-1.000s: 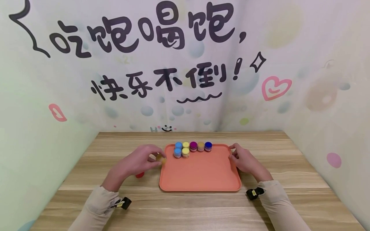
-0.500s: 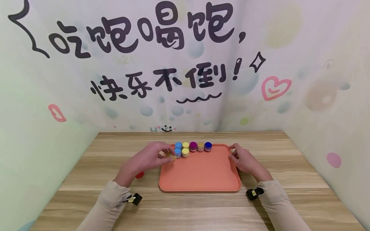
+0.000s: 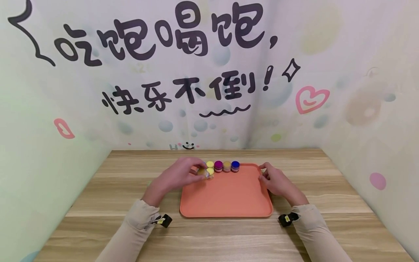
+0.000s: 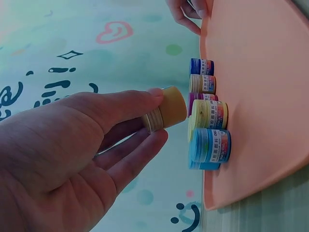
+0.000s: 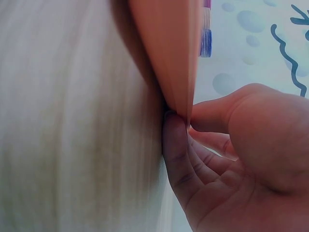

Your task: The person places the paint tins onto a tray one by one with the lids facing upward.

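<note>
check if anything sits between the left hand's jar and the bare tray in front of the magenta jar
Yes, the front yellow jar stands on the tray between them; the left hand seems to hold the ochre jar higher, so passing over looks possible.

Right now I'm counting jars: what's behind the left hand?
Two light blue jars, one partly covered, show in the left wrist view. In the head view, the left hand nearly hides them.
</note>
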The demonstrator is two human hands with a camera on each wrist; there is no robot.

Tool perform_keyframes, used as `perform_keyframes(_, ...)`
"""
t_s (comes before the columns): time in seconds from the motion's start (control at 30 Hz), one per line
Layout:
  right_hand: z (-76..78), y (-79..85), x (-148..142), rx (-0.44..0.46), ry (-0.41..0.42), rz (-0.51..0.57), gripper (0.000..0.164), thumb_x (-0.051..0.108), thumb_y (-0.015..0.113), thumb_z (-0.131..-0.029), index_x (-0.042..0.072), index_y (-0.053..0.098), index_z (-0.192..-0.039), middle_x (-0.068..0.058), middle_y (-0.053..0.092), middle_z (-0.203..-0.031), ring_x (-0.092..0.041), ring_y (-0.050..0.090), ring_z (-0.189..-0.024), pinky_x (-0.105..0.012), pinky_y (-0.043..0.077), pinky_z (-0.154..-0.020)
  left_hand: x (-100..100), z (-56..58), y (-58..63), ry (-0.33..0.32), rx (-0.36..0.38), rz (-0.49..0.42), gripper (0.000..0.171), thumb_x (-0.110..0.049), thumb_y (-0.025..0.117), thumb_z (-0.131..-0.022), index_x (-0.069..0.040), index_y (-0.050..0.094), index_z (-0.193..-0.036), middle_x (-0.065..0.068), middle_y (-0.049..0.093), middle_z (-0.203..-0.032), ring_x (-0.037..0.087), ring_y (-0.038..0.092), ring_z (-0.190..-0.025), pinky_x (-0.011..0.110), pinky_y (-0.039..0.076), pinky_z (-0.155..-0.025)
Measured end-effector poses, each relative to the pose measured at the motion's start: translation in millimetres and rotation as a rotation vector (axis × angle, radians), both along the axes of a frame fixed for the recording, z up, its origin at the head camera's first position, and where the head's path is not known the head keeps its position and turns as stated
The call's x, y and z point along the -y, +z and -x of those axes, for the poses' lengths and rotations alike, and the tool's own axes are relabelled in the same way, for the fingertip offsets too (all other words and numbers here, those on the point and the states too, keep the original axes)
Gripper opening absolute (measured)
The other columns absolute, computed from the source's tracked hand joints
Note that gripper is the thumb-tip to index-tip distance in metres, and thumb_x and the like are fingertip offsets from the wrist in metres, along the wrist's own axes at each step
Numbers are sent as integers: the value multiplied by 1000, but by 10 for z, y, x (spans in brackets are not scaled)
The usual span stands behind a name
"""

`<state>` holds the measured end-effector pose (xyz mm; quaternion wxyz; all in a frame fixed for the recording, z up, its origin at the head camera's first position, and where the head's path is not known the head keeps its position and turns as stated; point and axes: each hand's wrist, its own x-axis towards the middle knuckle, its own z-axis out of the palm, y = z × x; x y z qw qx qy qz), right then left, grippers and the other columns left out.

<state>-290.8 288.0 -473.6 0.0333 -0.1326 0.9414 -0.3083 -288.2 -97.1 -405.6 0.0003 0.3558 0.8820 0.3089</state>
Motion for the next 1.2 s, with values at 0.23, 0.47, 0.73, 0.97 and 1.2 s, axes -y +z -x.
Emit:
perform_keyframes(0.23, -13, 10, 11, 4, 1, 4, 42, 11, 62, -109, -6, 49, -145, -13, 71, -100, -16, 66, -82, -36, 59, -74, -83, 84, -7, -21, -84, 39, 27, -10, 85, -93, -8, 80, -120, 4, 80, -115, 21, 76, -101, 44, 65, -92)
perform_keyframes(0.47, -16, 15, 10, 10, -1, 4, 42, 11, 62, -109, -6, 49, -145, -14, 71, -101, -17, 67, -83, -36, 60, -75, -181, 133, -4, -21, -111, 70, 27, -14, 83, -96, -13, 80, -123, 1, 79, -122, 20, 73, -106, 41, 64, -93)
perform_keyframes(0.73, -13, 10, 3, 6, 23, 13, 40, 10, 61, -109, -8, 49, -144, -13, 72, -99, -16, 67, -82, -36, 59, -74, -295, 193, -65, -49, -87, 52, 26, -10, 79, -99, -12, 80, -125, 5, 77, -127, 21, 72, -103, 45, 65, -91)
perform_keyframes(0.97, -8, 4, -5, 3, 24, 12, 41, 10, 61, -109, -8, 49, -144, -13, 71, -99, -16, 66, -81, -36, 59, -74, -377, 250, -103, -95, -104, 59, 29, -2, 77, -98, -10, 79, -126, 5, 77, -128, 22, 70, -112, 44, 62, -95)
perform_keyframes(1.2, 12, -2, -2, -3, 17, 6, 41, 11, 61, -109, -7, 49, -145, -13, 71, -100, -17, 67, -82, -35, 59, -74, -435, 292, -149, -126, -65, 24, 29, 1, 76, -98, -14, 80, -123, 8, 77, -127, 22, 70, -114, 46, 62, -98)
